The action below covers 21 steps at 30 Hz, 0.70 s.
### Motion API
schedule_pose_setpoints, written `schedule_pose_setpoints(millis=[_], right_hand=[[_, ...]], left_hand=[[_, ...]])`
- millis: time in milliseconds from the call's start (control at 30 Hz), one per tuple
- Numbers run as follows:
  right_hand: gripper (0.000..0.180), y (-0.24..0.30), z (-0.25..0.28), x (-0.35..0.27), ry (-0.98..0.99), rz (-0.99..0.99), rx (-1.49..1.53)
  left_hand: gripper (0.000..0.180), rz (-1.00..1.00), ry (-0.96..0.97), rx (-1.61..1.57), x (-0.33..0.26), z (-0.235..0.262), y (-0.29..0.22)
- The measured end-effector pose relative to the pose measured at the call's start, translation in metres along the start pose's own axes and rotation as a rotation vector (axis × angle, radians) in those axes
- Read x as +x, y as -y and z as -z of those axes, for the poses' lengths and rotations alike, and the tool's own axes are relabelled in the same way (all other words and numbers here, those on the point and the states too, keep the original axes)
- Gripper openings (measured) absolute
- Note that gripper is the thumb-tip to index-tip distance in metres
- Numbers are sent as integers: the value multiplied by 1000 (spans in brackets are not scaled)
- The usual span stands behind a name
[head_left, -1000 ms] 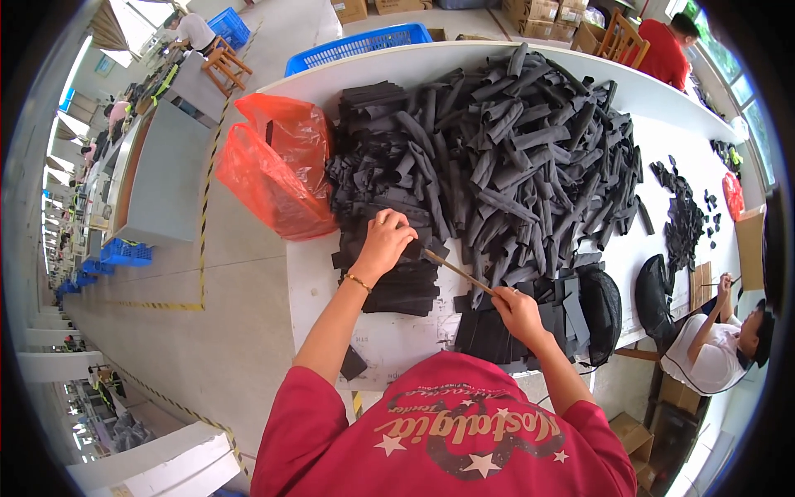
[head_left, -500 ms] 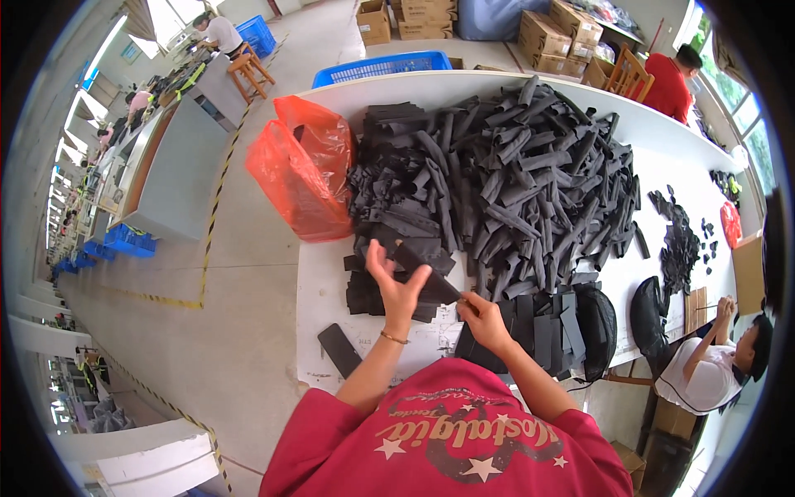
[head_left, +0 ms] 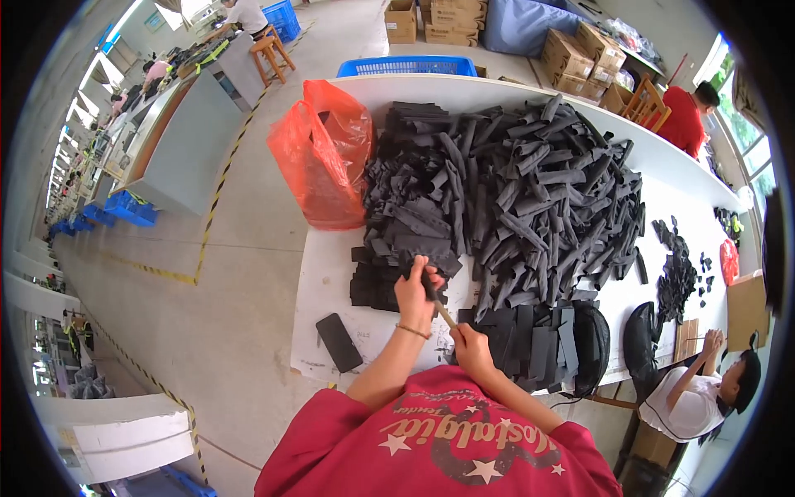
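Observation:
My left hand [head_left: 414,300] is closed around a black fabric piece [head_left: 428,286], bunched at the upper end of a thin tan stick [head_left: 445,316]. My right hand [head_left: 473,348] grips the stick's lower end, close to my body. Whether the fabric is wrapped around the stick or only pressed against it, I cannot tell. Just beyond my left hand lie stacked flat black pieces [head_left: 377,286]. A large heap of rolled black fabric tubes [head_left: 546,190] covers the far middle of the white table [head_left: 323,273]. To the right of my right hand, black strips [head_left: 522,335] lie in a row.
A red plastic bag [head_left: 327,174] stands at the table's far left, and a black phone [head_left: 339,342] lies near its left edge. Two black rounded pouches [head_left: 592,348] are on the right. A person in white [head_left: 687,381] sits at the right; another in red [head_left: 683,120] is beyond the table's raised edge.
My left hand has gone from open fingers against a flat black piece to a closed grip around it. The tan stick now shows between my hands. The whole view has shifted slightly.

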State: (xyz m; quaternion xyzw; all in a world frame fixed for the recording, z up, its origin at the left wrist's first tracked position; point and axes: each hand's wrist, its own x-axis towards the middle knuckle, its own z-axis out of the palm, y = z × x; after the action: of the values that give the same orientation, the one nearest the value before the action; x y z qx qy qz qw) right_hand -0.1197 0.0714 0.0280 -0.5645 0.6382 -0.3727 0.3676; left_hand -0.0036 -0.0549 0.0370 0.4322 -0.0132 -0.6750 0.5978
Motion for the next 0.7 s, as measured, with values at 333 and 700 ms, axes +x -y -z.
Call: schedule_pose_setpoints(millis=[333, 700], right_hand=[[20, 27, 114, -73, 294, -244, -218], [12, 40, 36, 61, -139, -128, 490]], left_hand=[[19, -32, 4, -51, 32, 18, -17], [25, 93, 72, 47, -2, -12, 9]])
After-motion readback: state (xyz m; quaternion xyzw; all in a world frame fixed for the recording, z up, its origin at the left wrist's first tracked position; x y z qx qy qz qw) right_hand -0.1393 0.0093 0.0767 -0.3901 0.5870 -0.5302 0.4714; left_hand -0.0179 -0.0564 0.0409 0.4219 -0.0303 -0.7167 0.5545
